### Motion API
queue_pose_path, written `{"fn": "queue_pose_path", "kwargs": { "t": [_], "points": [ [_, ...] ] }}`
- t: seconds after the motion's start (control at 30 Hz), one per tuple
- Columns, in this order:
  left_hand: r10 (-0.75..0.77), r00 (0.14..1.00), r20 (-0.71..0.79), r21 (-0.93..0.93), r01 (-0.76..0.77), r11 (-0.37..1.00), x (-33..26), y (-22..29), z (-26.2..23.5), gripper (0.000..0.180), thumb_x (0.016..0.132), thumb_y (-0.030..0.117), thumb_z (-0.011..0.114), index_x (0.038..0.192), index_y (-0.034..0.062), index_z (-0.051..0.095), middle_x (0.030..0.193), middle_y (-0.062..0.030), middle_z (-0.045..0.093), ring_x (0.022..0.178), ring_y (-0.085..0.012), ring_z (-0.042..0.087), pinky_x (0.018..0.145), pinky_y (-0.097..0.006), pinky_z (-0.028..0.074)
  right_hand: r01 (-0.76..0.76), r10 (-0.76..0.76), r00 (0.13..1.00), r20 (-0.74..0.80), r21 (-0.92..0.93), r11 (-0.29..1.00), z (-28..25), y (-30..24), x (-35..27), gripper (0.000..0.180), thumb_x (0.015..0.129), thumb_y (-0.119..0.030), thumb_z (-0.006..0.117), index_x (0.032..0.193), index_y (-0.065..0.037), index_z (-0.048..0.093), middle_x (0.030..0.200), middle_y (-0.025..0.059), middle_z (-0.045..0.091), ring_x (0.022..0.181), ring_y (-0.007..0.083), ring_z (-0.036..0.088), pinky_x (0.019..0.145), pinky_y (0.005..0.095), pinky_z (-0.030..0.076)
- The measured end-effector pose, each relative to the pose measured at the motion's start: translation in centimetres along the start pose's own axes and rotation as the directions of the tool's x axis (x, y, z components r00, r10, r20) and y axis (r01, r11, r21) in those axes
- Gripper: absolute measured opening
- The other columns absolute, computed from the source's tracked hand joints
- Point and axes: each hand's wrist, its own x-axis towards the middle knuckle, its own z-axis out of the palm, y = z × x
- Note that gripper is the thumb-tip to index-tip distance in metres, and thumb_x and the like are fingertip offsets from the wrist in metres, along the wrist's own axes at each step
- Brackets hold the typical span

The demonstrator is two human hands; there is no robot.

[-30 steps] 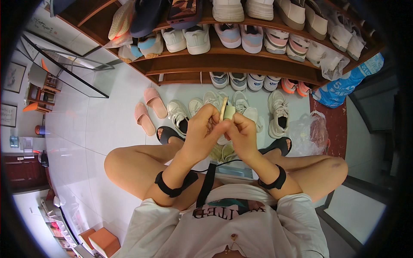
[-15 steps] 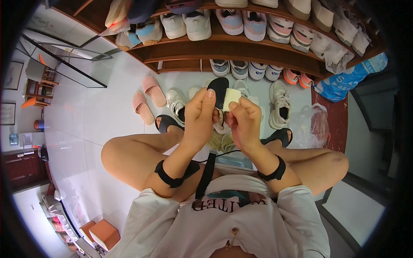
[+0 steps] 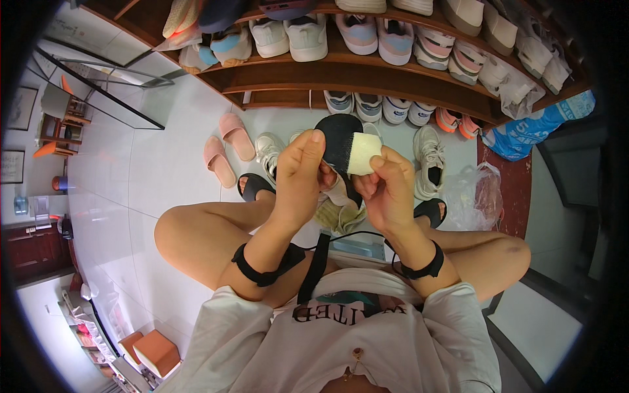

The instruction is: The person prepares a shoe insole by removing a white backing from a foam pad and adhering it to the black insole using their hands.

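Observation:
In front of my chest I hold up a black, round-ended insole point(image 3: 339, 139). Its left edge is pinched between the thumb and curled fingers of my left hand point(image 3: 301, 173). My right hand point(image 3: 390, 190) grips a pale yellow square patch point(image 3: 365, 154) by its lower right corner, thumb on top. The patch overlaps the insole's right side; whether the two are stuck together I cannot tell. Below my hands lies a yellowish-green shoe point(image 3: 339, 215), partly covered by them. White sneakers point(image 3: 429, 160) stand on the floor to the right, and another white sneaker point(image 3: 268, 154) is at the left.
A brown wooden shoe rack point(image 3: 282, 82) with several pairs of shoes spans the far side. Pink slippers point(image 3: 219, 160) lie at the left. Crumpled clear plastic point(image 3: 478, 196) and a blue bag point(image 3: 514, 134) are at the right. My bent legs point(image 3: 203, 239) frame the area.
Both hands have come slightly nearer, and the insole and patch look larger. My right hand has shifted right, showing more of the patch. Both grips persist.

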Motion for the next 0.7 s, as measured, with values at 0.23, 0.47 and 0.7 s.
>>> {"fn": "queue_pose_path", "kwargs": {
  "t": [0.23,0.47,0.7],
  "points": [
    [0.051,0.999,-0.001,0.004,-0.051,0.999,0.3,0.7,-0.4,0.030,0.091,0.028,0.040,0.072,0.0062,0.049,0.054,0.0007,0.045,0.042,-0.0046,0.039,0.039,-0.016,0.028,-0.019,0.020,0.999,-0.033,0.029,0.999,-0.2,-2.0,-0.3,0.020,0.078,-0.008,0.048,0.060,-0.004,0.041,0.052,0.0017,0.038,0.045,0.0080,0.033,0.044,0.0215,0.029],
    [0.049,0.998,-0.032,-0.010,-0.049,0.999,0.3,1.3,-0.7,0.028,0.090,0.027,0.042,0.071,0.0074,0.048,0.054,0.0001,0.045,0.043,-0.0057,0.040,0.038,-0.017,0.027,-0.009,0.011,0.999,-0.041,0.034,0.999,-0.6,-2.9,-0.5,0.022,0.078,-0.011,0.048,0.058,-0.005,0.040,0.052,0.0012,0.038,0.044,0.0084,0.034,0.042,0.0217,0.029],
    [0.234,0.904,-0.357,-0.085,-0.281,0.956,2.8,3.8,-4.9,0.023,0.087,0.025,0.049,0.069,0.0108,0.043,0.057,0.0021,0.040,0.047,-0.0069,0.036,0.043,-0.021,0.028,0.382,-0.395,0.884,-0.248,-0.101,0.918,-11.1,-12.2,-0.4,0.017,0.084,-0.022,0.046,0.072,-0.009,0.044,0.057,-0.0033,0.038,0.049,0.0064,0.034,0.043,0.0220,0.028]
  ]
}}
